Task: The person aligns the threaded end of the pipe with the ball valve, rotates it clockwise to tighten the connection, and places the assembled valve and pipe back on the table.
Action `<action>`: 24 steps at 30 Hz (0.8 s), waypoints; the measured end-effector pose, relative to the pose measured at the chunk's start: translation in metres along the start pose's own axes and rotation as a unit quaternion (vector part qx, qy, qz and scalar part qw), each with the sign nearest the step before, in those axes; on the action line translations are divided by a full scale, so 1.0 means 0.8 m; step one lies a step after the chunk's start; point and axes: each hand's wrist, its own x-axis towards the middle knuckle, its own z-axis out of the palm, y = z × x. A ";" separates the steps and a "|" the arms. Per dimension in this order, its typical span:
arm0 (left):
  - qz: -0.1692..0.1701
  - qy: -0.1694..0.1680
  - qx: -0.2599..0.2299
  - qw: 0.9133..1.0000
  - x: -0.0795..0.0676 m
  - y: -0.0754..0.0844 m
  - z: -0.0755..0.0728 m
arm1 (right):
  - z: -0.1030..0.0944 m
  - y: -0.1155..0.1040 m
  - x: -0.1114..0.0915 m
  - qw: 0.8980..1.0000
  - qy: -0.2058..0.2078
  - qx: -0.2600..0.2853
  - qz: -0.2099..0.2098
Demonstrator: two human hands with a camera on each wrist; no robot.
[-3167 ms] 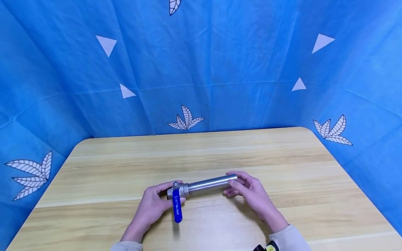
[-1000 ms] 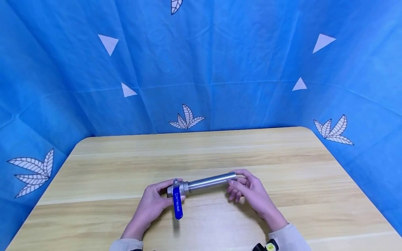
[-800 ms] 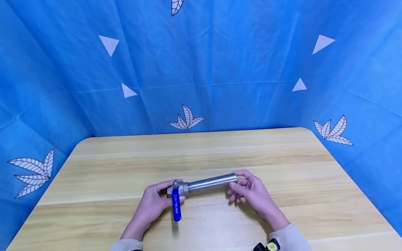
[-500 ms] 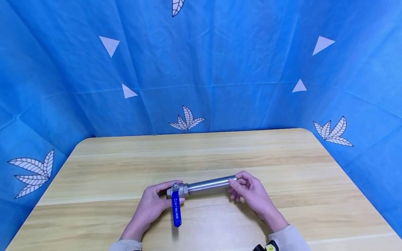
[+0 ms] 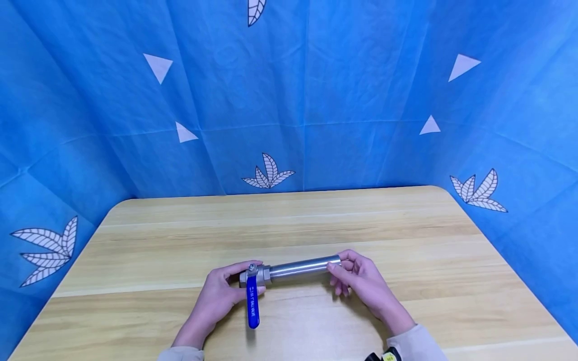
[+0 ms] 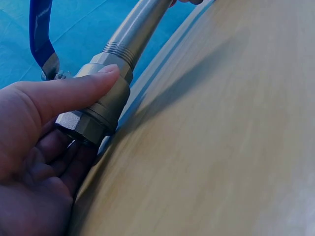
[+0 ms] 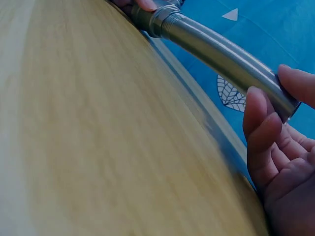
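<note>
i have the left hand (image 5: 217,293) coming in from about 8 o'clock on the ball valve (image 5: 261,274), its thumb on the near side and a finger reaching round the far side, pinching the body between them. the valve sits low in my head view, a little to the 7 o'clock side of centre, with its blue handle (image 5: 253,306) pointing to 6. the steel pipe (image 5: 302,266) leaves the valve at just short of 3 o'clock, over the wooden table (image 5: 289,220). at the pipe's free end the right hand (image 5: 361,278) reaches in from 4 o'clock, thumb and a fingertip pinched lightly on it, the other fingers loosely bent beneath.

a few turns of thread (image 6: 120,51) show at the joint in the left wrist view, so i judge the step in hand to be turning the pipe in the valve's socket; in or out, i can't say. the next move, to my mind, calls for the left to brace the valve body while the right rolls the pipe, kept square so the thread doesn't bind. the underside is murky, so whether the valve touches the table i can't tell.
</note>
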 end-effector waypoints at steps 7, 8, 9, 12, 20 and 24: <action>0.001 -0.002 0.001 1.000 0.002 -0.001 0.001 | 0.000 0.001 -0.002 1.000 0.003 -0.010 0.001; 0.000 -0.001 0.001 1.000 0.002 -0.001 0.001 | 0.000 0.001 -0.002 1.000 -0.001 -0.009 -0.002; -0.002 0.000 0.000 1.000 0.002 -0.001 0.001 | 0.000 0.001 -0.002 1.000 -0.005 -0.006 -0.005; -0.005 0.002 -0.001 1.000 0.002 -0.002 0.001 | -0.001 0.002 -0.001 1.000 -0.016 -0.001 -0.008; -0.014 0.005 0.003 1.000 0.001 -0.002 0.002 | -0.001 0.003 0.001 1.000 -0.010 -0.019 -0.007; -0.011 0.002 0.003 1.000 0.001 -0.002 0.002 | -0.001 0.002 0.001 1.000 0.000 -0.029 -0.007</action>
